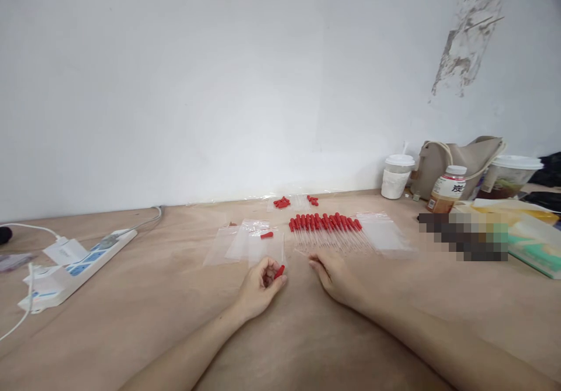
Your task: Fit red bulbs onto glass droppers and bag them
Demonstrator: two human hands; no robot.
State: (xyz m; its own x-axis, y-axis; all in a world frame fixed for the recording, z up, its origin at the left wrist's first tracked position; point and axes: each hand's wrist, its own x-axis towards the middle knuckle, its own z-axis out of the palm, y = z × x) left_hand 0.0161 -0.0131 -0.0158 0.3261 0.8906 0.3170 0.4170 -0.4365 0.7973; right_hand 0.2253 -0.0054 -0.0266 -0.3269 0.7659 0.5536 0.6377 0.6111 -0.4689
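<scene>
Wall: white and mostly plain, with a torn, peeling patch high on the right.
Table [158, 297]: brown-covered, pushed up to the wall, the work spread across its middle.
Power strip [90, 268]: lies at the left, white plugs in it.
Grey bag [475, 155]: slumped at the back right, a lidded cup [395, 182] and a bottle [446, 193] near it.
Dropper row [324, 222]: thin clear tubes lying side by side just beyond the right hand, red bulbs at their wall-side ends; to my eye the finished share, and the bigger one.
Flat plastic bags [236, 249]: overlapping left of the row; another clear bag [388, 236] lies at its right end.
Right hand [335, 277]: fingers drawn together just short of the tubes; whether they grip one, I can't tell from here.
Left hand [258, 289]: curled, thumb and fingers closed on one red bulb [279, 272]; a faint upright line above it may be a tube.
Loose bulbs: a heap [281, 203] and a smaller one [312, 201] by the wall, plus a single bulb [267, 235] on the plastic; these look like what remains.
</scene>
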